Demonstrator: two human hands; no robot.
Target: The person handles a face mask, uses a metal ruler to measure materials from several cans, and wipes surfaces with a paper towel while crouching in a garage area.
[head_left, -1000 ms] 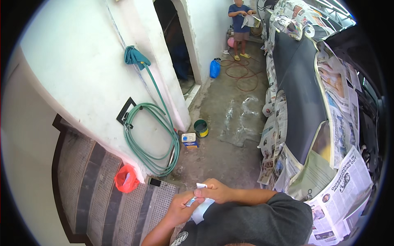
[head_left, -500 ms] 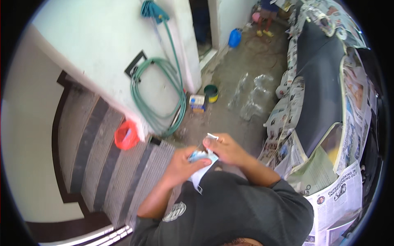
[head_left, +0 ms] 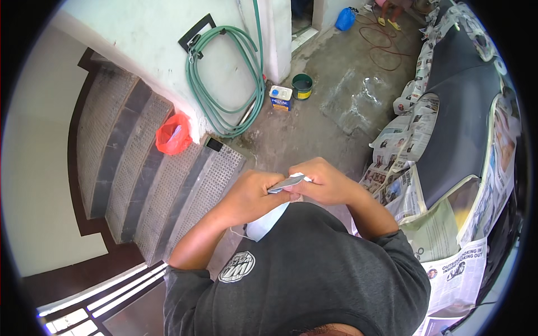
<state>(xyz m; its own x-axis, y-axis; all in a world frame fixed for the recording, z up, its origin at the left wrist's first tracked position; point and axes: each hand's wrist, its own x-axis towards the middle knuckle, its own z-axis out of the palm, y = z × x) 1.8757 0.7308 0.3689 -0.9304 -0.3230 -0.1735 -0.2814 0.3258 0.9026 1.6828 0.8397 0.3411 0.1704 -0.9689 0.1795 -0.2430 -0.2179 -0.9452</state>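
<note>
In front of my chest, my left hand (head_left: 249, 193) and my right hand (head_left: 325, 182) are closed and brought together. A thin grey folded strip (head_left: 287, 183) spans the gap between them, pinched at both ends. A white bit (head_left: 303, 177) shows at its right end, under my right fingers. Below my left hand hangs a pale blue face mask (head_left: 269, 224) with a thin white loop at its lower left. Its upper part is hidden by my hands. I cannot tell whether the grey strip is part of the mask.
Curved steps (head_left: 185, 185) lie left, with a red plastic bag (head_left: 174, 134) and a dark flat object (head_left: 213, 144). Ahead are a coiled green hose (head_left: 196, 89), a rectangular can (head_left: 280, 98) and a green tub (head_left: 302, 87). Newspaper-covered car panels (head_left: 459, 101) stand right. A person's feet (head_left: 389, 23) show far off.
My hands sit higher in view and closer together, and the grey strip now shows between them. The surroundings have shifted up as the view tilted down.
</note>
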